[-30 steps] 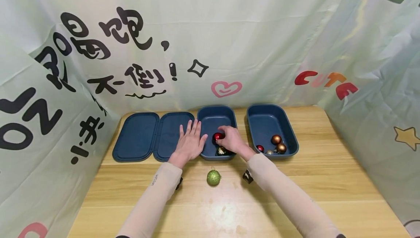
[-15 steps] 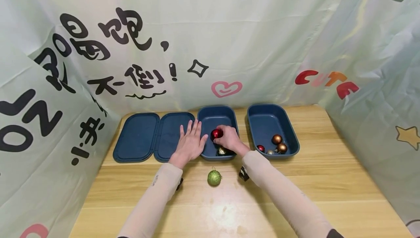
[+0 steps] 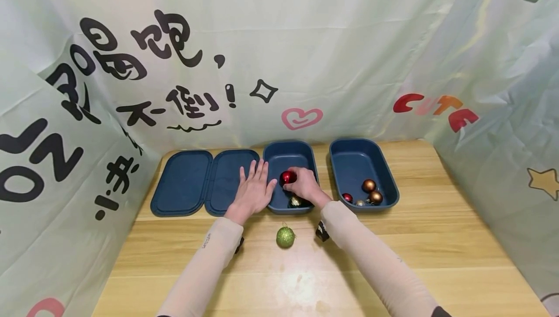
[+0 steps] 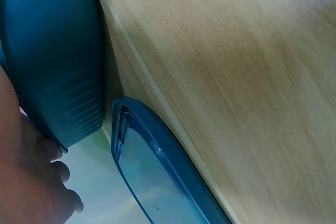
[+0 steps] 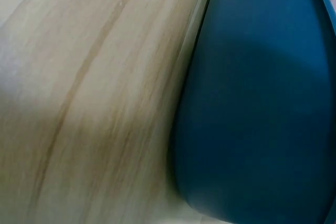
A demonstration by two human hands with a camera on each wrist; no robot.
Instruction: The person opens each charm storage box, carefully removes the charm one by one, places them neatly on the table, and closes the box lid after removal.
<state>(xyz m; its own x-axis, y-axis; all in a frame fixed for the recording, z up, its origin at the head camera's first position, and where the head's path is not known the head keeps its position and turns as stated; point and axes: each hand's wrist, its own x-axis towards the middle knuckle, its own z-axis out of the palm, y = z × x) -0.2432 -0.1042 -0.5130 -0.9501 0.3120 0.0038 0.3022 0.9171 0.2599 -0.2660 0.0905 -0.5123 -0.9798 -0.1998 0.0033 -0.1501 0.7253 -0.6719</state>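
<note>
My right hand pinches a shiny red ball ornament inside the left blue box, thumb and fingers at its right side. Below that hand, in the same box, lies a dark ornament with a gold patch, partly hidden. My left hand is spread flat with fingers straight, over the right part of a blue lid and with its thumb at the box's left rim. In the left wrist view, fingers of the left hand show beside the box wall.
A second blue box on the right holds two copper balls, a small red ball and a small pale ball. A glittery green ball lies on the wooden table in front. Another blue lid is at the left.
The right hand has shifted the red ornament slightly left and toward the back within the left box. The left hand stays in place.
</note>
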